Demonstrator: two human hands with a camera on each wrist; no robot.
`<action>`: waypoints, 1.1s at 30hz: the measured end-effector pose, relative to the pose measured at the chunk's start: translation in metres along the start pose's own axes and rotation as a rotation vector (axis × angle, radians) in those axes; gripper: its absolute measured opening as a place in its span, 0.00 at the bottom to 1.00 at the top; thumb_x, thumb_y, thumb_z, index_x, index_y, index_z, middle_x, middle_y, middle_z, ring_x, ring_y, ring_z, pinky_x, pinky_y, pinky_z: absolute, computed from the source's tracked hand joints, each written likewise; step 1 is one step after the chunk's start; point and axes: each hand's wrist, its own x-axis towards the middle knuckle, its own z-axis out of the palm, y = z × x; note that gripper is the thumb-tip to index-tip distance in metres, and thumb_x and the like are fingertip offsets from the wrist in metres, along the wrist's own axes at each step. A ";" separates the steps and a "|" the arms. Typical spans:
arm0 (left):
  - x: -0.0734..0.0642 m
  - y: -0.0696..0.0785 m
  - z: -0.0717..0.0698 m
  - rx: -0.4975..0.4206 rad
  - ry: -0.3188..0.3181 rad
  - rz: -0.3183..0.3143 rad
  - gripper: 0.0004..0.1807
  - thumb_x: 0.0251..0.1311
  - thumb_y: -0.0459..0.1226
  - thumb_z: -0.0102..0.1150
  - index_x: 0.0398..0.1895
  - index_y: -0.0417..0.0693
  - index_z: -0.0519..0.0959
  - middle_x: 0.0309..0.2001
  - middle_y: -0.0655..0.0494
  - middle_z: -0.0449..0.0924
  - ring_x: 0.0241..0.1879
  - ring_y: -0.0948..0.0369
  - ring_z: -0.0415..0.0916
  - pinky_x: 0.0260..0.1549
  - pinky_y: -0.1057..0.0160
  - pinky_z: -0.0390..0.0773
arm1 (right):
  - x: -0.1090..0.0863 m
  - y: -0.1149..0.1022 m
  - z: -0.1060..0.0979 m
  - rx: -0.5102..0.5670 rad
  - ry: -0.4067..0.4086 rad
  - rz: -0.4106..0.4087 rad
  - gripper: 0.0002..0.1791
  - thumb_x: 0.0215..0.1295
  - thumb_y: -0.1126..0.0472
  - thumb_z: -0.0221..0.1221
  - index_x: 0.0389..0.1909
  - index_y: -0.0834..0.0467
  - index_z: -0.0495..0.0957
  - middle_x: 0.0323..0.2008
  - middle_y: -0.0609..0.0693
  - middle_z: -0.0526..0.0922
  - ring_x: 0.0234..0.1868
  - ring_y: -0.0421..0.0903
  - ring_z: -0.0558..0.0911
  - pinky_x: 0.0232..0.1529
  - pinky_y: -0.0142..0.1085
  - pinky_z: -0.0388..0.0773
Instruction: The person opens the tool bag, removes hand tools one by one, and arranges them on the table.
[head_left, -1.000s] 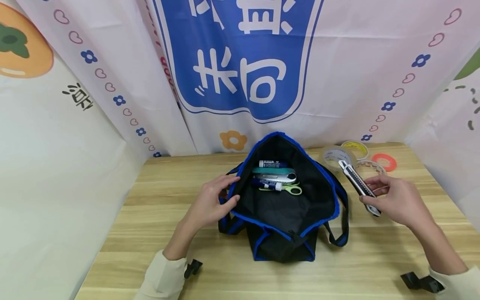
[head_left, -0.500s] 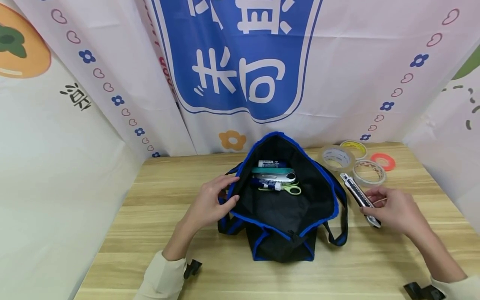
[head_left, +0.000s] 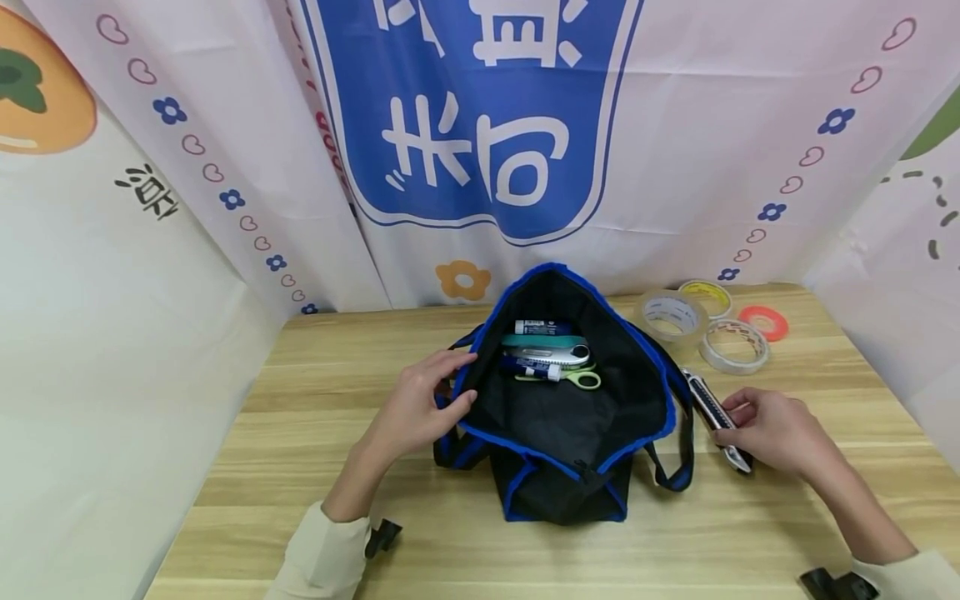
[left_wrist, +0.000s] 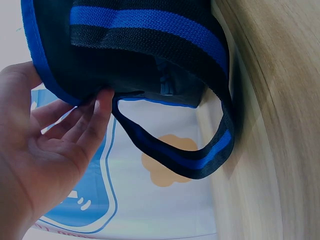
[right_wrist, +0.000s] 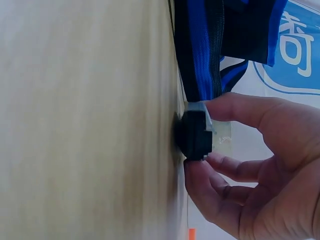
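A black tote bag with blue trim (head_left: 566,454) stands open on the wooden table. My left hand (head_left: 420,402) grips its left rim; in the left wrist view, the left hand (left_wrist: 55,140) has its fingertips at the blue edge beside a striped strap (left_wrist: 200,162). My right hand (head_left: 776,429) pinches a silver-and-black utility knife (head_left: 716,417) between thumb and fingers, right of the bag. From the right wrist, the knife's black end (right_wrist: 195,135) shows close over the tabletop. Inside the bag lie glue sticks (head_left: 540,327), a silver cutter (head_left: 551,355) and green-handled scissors (head_left: 585,380).
Rolls of tape stand behind my right hand: a wide clear roll (head_left: 672,315), a white roll (head_left: 735,346), a yellow-cored roll (head_left: 707,298) and a red roll (head_left: 765,322). The bag's right strap (head_left: 684,450) hangs beside the knife. A printed curtain (head_left: 675,208) backs the table (head_left: 315,467).
My right hand has lowered the utility knife toward the table and nearer the front edge, uncovering the white tape roll. My left hand stays on the bag's rim.
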 end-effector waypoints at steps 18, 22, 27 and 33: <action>0.000 0.000 0.000 -0.003 -0.006 -0.004 0.28 0.68 0.36 0.69 0.69 0.38 0.80 0.68 0.42 0.82 0.47 0.54 0.85 0.42 0.60 0.88 | 0.004 -0.020 -0.016 0.006 0.010 -0.103 0.32 0.67 0.48 0.72 0.59 0.69 0.80 0.44 0.60 0.89 0.44 0.55 0.89 0.41 0.45 0.85; 0.001 0.000 0.000 -0.002 -0.006 -0.001 0.28 0.68 0.36 0.69 0.69 0.38 0.80 0.68 0.42 0.82 0.48 0.54 0.85 0.42 0.61 0.88 | 0.008 -0.035 -0.020 0.035 0.056 -0.138 0.30 0.70 0.49 0.71 0.61 0.68 0.80 0.46 0.61 0.89 0.45 0.54 0.89 0.40 0.40 0.84; 0.002 0.000 0.001 -0.013 -0.012 -0.003 0.28 0.68 0.36 0.69 0.70 0.39 0.79 0.68 0.42 0.82 0.49 0.53 0.86 0.43 0.60 0.89 | 0.012 -0.052 -0.023 0.050 0.113 -0.170 0.28 0.71 0.49 0.70 0.61 0.65 0.81 0.48 0.61 0.90 0.48 0.56 0.88 0.41 0.36 0.81; 0.002 0.000 0.001 -0.025 -0.014 -0.006 0.27 0.68 0.35 0.69 0.70 0.38 0.79 0.69 0.42 0.81 0.49 0.53 0.85 0.43 0.61 0.89 | 0.018 -0.075 -0.025 0.131 0.193 -0.264 0.23 0.70 0.53 0.71 0.58 0.64 0.83 0.49 0.62 0.89 0.49 0.56 0.88 0.41 0.21 0.80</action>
